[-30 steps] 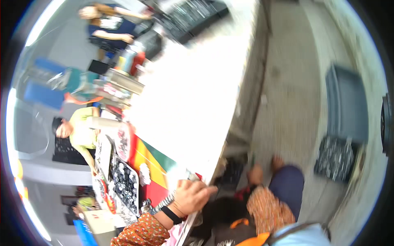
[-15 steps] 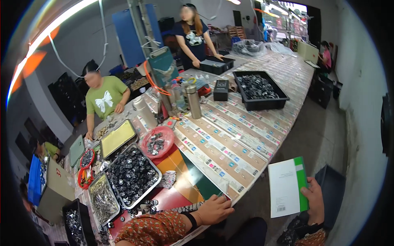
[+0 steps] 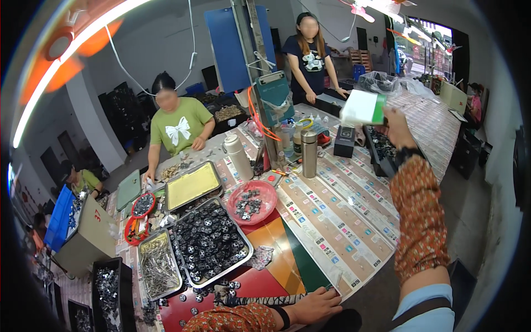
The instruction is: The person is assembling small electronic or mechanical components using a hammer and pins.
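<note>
My right hand [image 3: 396,128] is closed on a white booklet [image 3: 359,107] with a green spine. It holds the booklet up in the air over the table's far right part, in front of a black tray [image 3: 381,156] of small dark parts, which my arm partly hides. My left hand [image 3: 319,305] lies at the near table edge with its fingers stretched out, holding nothing I can see. Left of it, a metal tray [image 3: 247,255] carries many round black wheel-like parts, with several loose ones [image 3: 198,297] on the red surface beside it.
A pink plate [image 3: 269,214] of small parts, a steel flask [image 3: 309,160], a white flask [image 3: 238,157] and a black box [image 3: 344,141] stand on the table. A metal tray of pins [image 3: 159,265] lies left. One person in green [image 3: 180,124] and another in dark clothing [image 3: 307,58] stand across.
My right hand has lifted the booklet from beside the table, up and away over the tabletop. My view has turned left. The left hand stays at the table edge.
</note>
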The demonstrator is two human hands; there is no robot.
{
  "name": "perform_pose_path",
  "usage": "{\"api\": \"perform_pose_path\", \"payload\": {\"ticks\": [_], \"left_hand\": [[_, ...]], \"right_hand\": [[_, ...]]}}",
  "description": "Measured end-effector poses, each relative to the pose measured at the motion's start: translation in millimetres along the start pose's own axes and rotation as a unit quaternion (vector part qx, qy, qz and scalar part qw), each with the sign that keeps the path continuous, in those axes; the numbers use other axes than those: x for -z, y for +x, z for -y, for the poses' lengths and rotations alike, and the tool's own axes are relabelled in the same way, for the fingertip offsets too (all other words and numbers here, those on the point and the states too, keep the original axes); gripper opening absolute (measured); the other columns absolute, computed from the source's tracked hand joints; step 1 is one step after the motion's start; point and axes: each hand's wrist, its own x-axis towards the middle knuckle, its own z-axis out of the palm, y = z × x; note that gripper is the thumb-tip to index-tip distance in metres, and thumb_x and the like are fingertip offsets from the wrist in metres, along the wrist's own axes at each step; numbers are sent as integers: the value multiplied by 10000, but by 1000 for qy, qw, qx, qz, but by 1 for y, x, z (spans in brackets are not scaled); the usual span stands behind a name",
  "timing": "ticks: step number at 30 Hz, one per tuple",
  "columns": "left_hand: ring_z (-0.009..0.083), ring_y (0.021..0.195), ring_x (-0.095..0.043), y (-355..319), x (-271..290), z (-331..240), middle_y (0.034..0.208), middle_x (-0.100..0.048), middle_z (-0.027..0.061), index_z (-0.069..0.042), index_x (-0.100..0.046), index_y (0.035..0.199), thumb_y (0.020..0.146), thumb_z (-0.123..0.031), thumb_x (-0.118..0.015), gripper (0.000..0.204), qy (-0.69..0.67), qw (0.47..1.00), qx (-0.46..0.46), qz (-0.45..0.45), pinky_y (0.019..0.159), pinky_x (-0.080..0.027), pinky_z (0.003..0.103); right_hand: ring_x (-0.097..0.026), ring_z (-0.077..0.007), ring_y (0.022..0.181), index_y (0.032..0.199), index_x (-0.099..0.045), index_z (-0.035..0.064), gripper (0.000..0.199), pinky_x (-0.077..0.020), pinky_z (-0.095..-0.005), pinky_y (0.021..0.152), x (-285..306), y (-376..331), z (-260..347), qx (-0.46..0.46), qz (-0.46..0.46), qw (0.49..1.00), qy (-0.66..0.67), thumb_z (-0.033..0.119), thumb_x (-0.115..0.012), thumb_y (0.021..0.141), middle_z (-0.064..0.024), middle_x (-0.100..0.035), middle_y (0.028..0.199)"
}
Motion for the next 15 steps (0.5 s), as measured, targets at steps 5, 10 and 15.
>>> {"api": "perform_pose_path", "payload": {"ticks": [5, 10, 15], "left_hand": [[187, 1084, -518, 2, 2, 0, 1085, -551, 20, -177, -633, 1098, 924, -273, -582, 205, -2, 1000, 10, 14, 861, -394, 345], [189, 1080, -517, 1, 0, -2, 1084, -552, 21, -178, -643, 1106, 912, -279, -591, 225, 2, 999, 18, 32, 867, -391, 351], [201, 1068, -518, 1, -4, 0, 1050, -533, 10, -210, -602, 1074, 896, -305, -638, 205, 31, 999, -9, 10, 831, -381, 375]], "right_hand": [[-624, -166, 847, 1446, -400, -19, 571, -567, -317, 687, -38, 10, -13, -2, -29, 1000, -1, 261, -630, 1006, -96, -596, 1048], [-637, -127, 784, 1427, -468, -22, 502, -534, -275, 625, -36, -81, -9, -31, 60, 998, -16, 192, -640, 1007, -72, -662, 1016], [-656, -121, 781, 1294, -581, -5, 354, -533, -265, 613, 28, -169, -2, -50, 55, 995, -72, 194, -635, 1007, -74, -701, 1015]]}}
